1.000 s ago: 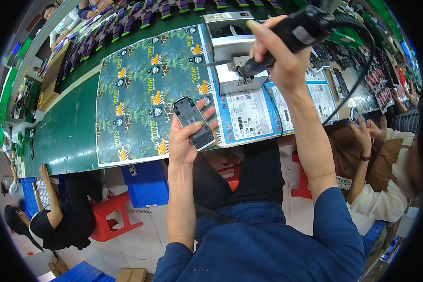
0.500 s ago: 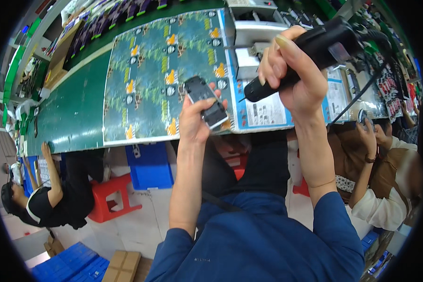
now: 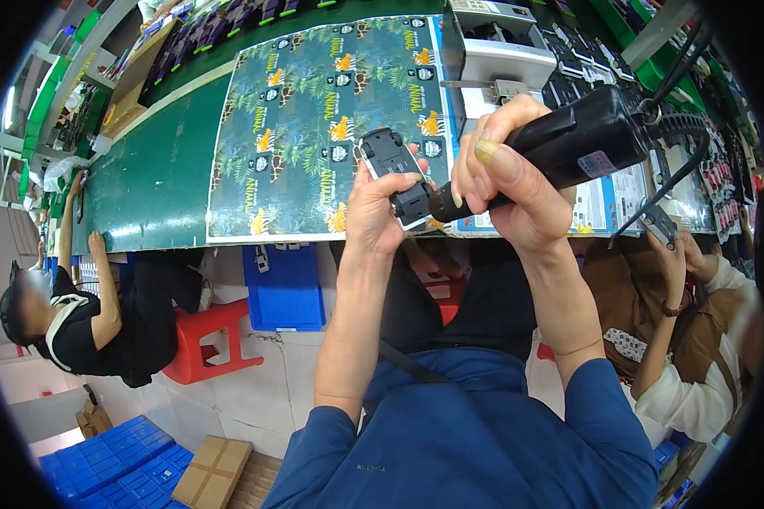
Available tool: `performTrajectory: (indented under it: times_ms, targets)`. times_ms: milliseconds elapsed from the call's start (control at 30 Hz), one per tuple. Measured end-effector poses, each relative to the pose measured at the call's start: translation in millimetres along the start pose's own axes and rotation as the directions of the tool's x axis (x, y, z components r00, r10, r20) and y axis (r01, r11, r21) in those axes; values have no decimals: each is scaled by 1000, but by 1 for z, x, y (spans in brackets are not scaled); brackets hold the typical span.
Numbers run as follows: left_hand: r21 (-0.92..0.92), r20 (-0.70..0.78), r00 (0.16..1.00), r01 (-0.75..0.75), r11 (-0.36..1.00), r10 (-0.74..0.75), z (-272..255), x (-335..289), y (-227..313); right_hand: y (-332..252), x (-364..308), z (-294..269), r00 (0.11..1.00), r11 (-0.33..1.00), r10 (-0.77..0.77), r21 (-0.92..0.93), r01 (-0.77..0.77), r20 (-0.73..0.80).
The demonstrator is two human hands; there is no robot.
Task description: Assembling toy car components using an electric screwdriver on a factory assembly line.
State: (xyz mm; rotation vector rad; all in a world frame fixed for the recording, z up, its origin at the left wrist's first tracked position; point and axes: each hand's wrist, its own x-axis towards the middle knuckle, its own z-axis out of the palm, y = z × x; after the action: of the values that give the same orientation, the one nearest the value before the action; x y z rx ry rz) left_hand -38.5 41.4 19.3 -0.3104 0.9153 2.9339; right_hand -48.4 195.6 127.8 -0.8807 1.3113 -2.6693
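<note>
My left hand (image 3: 373,204) grips a toy car (image 3: 388,157) turned upside down, its black underside and wheels facing up and a pale body edge showing around it. In my right hand (image 3: 518,174) is a black electric screwdriver (image 3: 581,136), held at a slant with its nose (image 3: 446,204) down at the near end of the car's underside. The screwdriver's tip is hidden at the car, so I cannot tell whether it sits on a screw. Both hands are above the front edge of the bench (image 3: 157,199).
Printed animal-pattern sheets (image 3: 306,127) cover the bench's middle. A white metal device (image 3: 505,64) stands behind my right hand, with several dark car parts (image 3: 581,59) beside it. The screwdriver's cable (image 3: 683,170) loops at the right. Co-workers sit on both sides; a blue bin (image 3: 284,293) lies below.
The screwdriver has come down and left, its nose now meeting the upturned toy car. My left hand still holds the car, which appears slightly farther right in view.
</note>
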Motion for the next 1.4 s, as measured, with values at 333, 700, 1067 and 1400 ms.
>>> performTrajectory:
  times_ms: [333, 700, 1067, 1400]
  targets:
    - [26, -28, 999, 36, 999, -35, 5, 1, 2, -3, 3, 0, 1000, 1000, 14, -13, -14, 8]
    - [-95, -103, 970, 210, 973, -219, 17, -2, 4, -9, 3, -12, 975, 991, 2, -133, 28, 223]
    - [-69, -69, 984, 158, 985, -163, 28, -9, 13, -7, 7, -12, 954, 1000, -26, 11, 23, 299]
    - [802, 326, 941, -326, 500, 91, 2, 31, 53, -22, 9, -23, 905, 986, -162, 24, 166, 394]
